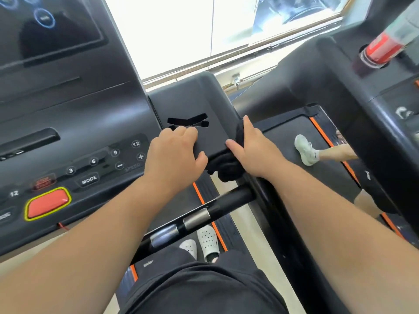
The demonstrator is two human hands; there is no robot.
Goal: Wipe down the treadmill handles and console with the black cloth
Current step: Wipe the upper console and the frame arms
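Both forearms reach to the console's right wing, where the right hand (254,148) presses the bunched black cloth (226,168), likely soft, light and best gripped by its bulk, against the edge while the left hand (174,152) rests empty, fingers curled.

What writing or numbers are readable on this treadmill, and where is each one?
"MODE": a button on the console.
"3", "6", "9", "12": round speed keys.
"+" and "−": round keys beside them.
"12": a key at the left edge.
"SPEED": faint, only just readable.
Red label above the red stop button: too blurred.
Screen icons, bottle label: unreadable.
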